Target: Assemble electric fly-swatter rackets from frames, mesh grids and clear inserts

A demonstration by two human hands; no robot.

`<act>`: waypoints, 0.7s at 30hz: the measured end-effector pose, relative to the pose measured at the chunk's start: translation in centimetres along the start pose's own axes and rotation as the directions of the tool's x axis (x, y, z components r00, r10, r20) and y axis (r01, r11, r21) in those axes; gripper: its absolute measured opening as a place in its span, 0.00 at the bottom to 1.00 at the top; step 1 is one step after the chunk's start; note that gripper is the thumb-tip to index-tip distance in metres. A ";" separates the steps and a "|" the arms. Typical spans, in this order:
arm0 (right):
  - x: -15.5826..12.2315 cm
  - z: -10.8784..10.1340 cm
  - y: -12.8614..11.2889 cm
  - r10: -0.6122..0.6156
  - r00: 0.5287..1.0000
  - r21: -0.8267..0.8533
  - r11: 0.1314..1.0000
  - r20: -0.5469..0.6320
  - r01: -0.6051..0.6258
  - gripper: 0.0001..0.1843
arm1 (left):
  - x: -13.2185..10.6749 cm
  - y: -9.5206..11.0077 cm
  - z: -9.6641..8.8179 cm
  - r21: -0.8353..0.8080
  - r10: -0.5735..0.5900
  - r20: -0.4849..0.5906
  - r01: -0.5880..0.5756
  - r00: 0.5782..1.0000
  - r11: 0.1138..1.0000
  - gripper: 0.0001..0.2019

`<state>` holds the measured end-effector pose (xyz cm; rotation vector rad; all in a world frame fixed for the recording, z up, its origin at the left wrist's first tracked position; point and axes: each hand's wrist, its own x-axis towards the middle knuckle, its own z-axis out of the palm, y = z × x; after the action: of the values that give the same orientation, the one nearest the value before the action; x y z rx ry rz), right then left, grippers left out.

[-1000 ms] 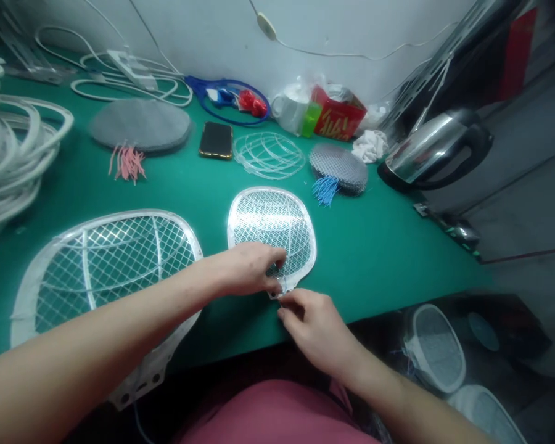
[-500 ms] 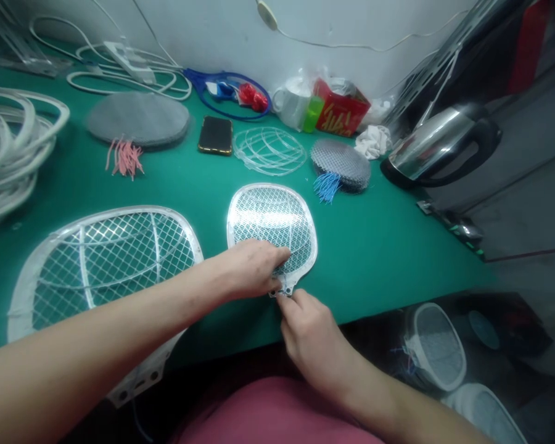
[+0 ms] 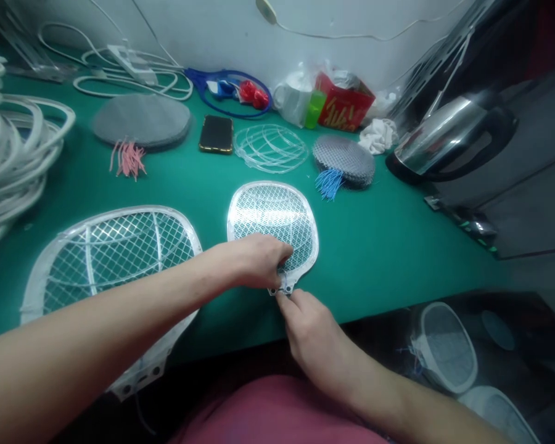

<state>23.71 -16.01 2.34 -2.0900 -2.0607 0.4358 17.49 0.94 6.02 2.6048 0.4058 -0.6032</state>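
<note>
A small white-rimmed racket head of wire mesh [image 3: 272,213] lies flat on the green mat [image 3: 388,271], its neck pointing towards me. My left hand [image 3: 259,262] lies over the lower part of the mesh, fingers gripping near the neck. My right hand [image 3: 312,330] pinches the neck's small tab [image 3: 282,285] between thumb and fingers. Part of the lower mesh is hidden under my left hand. A larger meshed racket frame [image 3: 115,259] lies partly under my left forearm.
Stacked white frames [image 3: 18,148] rise at the left. Grey mesh discs [image 3: 141,120] with pink wires [image 3: 127,157] and blue wires [image 3: 329,183], a phone [image 3: 216,134], a clear wire cage [image 3: 271,148] and a steel kettle [image 3: 448,139] stand beyond. Finished rackets [image 3: 444,348] sit below the right edge.
My left hand has slid slightly up and right over the mesh. My right fingers have closed in on the neck tab. The whole view has shifted slightly.
</note>
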 end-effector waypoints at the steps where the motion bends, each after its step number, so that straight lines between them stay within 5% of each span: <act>1: 0.0 -0.1 0.0 0.000 1.000 0.009 1.000 0.011 -0.001 0.20 | 0.1 0.2 -0.3 0.019 -0.002 0.018 0.002 1.000 1.000 0.12; 10: 0.3 -0.6 -0.2 -0.080 0.993 -0.010 0.997 0.085 0.081 0.17 | 1.4 1.2 -1.3 0.158 0.042 0.138 -0.064 0.990 0.985 0.12; 14: 0.8 -2.5 1.5 -0.139 0.982 0.155 0.981 0.127 0.119 0.12 | -0.2 -0.1 1.3 0.096 0.081 -0.106 -0.071 0.991 0.993 0.07; 17: 2.9 -4.4 3.8 -0.078 0.995 0.287 0.956 0.066 0.056 0.12 | -2.0 -0.6 3.7 0.110 0.102 -0.333 -0.069 0.937 0.992 0.08; 19: 5.2 -5.0 4.9 -0.038 0.997 0.188 0.981 -0.064 0.049 0.14 | -3.2 -0.3 4.8 0.115 0.083 -0.393 -0.041 0.916 0.993 0.11; 21: 7.6 -4.9 5.1 -0.137 0.982 0.032 0.989 -0.132 0.142 0.18 | -4.3 0.2 5.5 0.097 0.060 -0.402 -0.023 0.914 0.995 0.11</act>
<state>30.13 -8.14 4.68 -1.8832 -2.0875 0.3100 11.99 -2.57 3.66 2.8153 0.4555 -0.0591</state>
